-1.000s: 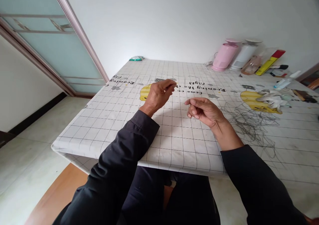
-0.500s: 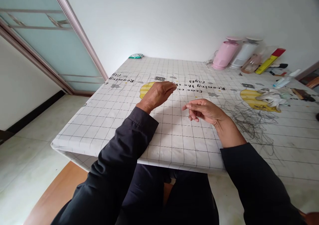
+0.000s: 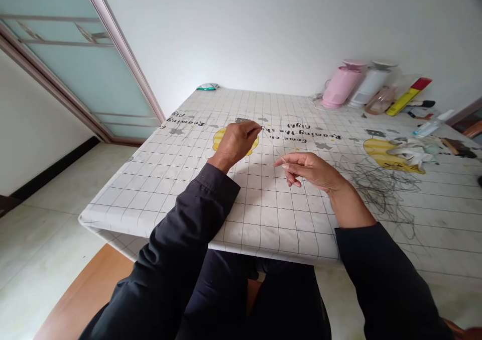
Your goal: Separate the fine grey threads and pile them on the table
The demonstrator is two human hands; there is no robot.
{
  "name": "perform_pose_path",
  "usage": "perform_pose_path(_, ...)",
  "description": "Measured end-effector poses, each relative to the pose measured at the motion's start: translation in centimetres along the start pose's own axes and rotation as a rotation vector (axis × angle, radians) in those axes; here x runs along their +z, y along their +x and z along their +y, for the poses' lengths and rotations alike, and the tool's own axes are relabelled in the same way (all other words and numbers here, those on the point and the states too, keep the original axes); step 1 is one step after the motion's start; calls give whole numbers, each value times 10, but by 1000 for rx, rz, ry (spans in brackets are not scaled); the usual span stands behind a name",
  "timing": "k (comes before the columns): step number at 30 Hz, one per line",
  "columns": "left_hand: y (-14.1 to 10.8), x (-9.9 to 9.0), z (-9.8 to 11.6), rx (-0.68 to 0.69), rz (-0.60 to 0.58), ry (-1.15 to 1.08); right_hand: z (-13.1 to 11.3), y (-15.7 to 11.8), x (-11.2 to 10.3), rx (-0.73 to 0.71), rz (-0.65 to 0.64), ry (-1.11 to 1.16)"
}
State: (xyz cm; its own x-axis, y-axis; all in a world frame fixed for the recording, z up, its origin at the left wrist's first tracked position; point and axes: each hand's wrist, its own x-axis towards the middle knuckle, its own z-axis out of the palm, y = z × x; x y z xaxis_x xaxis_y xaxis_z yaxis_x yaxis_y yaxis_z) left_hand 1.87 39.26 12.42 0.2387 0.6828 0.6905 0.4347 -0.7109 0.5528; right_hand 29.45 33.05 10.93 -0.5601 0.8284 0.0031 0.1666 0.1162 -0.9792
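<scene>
Closed lightly, the grip of the right hand [image 3: 314,172] is a pinch of thumb and forefinger, with a short length of fine, pale strand [image 3: 283,159] showing at the tips; its other fingers curl loosely beneath. It stands just left of the tangle [image 3: 376,187]. Further left of the tangle, the left hand [image 3: 234,141] has its fingertips drawn together and its back turned up; whether anything is caught between them I cannot tell, as the fingers hide it.

So fine a strand, I judge, asks for a pinch at the very tips, firm enough to stop slipping yet soft enough not to kink it. Working left of the tangle seems sensible, since the right sleeve [image 3: 380,269] is near its lower loops and could snag them. Small, slow movements would suit, because the strand nearly vanishes against the checked cloth.

Outward, the tangle itself is a loose heap of thin dark loops lying on the bench [image 3: 165,199]. Just beyond the tangle, to its right, sits a crumpled white wad [image 3: 416,150], with a clear bottle [image 3: 431,124] behind that. Well beyond the tangle, by the wall, stand a pink cylinder [image 3: 342,87] and a white cylinder [image 3: 369,85].
</scene>
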Motion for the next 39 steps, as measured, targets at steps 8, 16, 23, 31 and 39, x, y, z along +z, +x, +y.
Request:
perform_pose_path(8, 1, -8, -5, 55, -105, 43, 0, -1, 0, 81, -1, -356)
perform_pose_path(16, 2, -7, -5, 19, -113, 9, 6, -4, -10, 191, -90, -313)
perform_pose_path(23, -2, 4, -2, -13, -67, -17, -1, 0, -6, 21, 259, -374)
perform_pose_path(31, -3, 8, -1, 16, -79, 38, 12, 11, 26, -100, 297, -351)
perform_pose_path(39, -6, 14, -1, 121, -199, 88, 18, 15, 29, -161, 384, -435)
